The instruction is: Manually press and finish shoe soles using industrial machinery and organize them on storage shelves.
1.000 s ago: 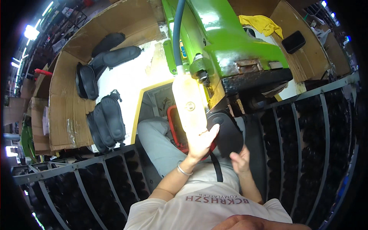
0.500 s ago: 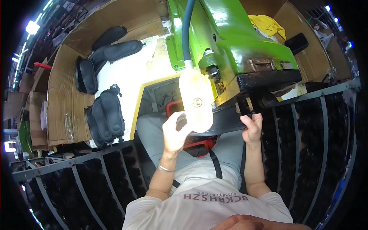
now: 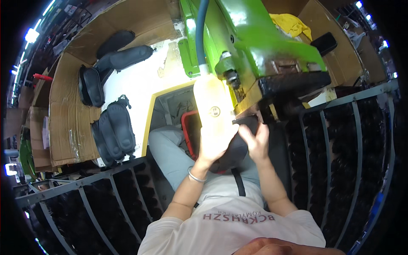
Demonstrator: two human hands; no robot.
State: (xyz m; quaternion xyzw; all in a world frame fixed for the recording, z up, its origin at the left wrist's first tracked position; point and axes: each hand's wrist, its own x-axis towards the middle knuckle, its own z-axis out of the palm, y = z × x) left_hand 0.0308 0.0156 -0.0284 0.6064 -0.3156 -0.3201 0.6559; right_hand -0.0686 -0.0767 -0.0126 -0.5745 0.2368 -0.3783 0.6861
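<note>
A black sheet-like piece (image 3: 235, 149) with a smooth curved surface hangs tilted between my hands, below the head of a green machine (image 3: 280, 51). My left hand (image 3: 213, 143) is closed on its left side; the bright lamp washes out the fingers, and the thumb points to the right. At the upper right edge of the piece, my right hand (image 3: 256, 143) grips with thumb and fingers in a V, its fingertips close under the machine's dark front end (image 3: 293, 84). Glare from the white oblong lamp (image 3: 212, 95) covers part of the work.
Several black moulded pieces (image 3: 114, 131) lie on the white tabletop (image 3: 131, 87), inside a cardboard wall (image 3: 70, 114). A red bin (image 3: 187, 131) stands below the yellow-edged opening. Metal racks with dark goods flank me; a yellow cloth (image 3: 291, 24) lies behind the machine.
Both hands have come closer together, the left moving right and the right moving left. The black piece has swung from lying wide below the machine to a steeper tilt between them.
</note>
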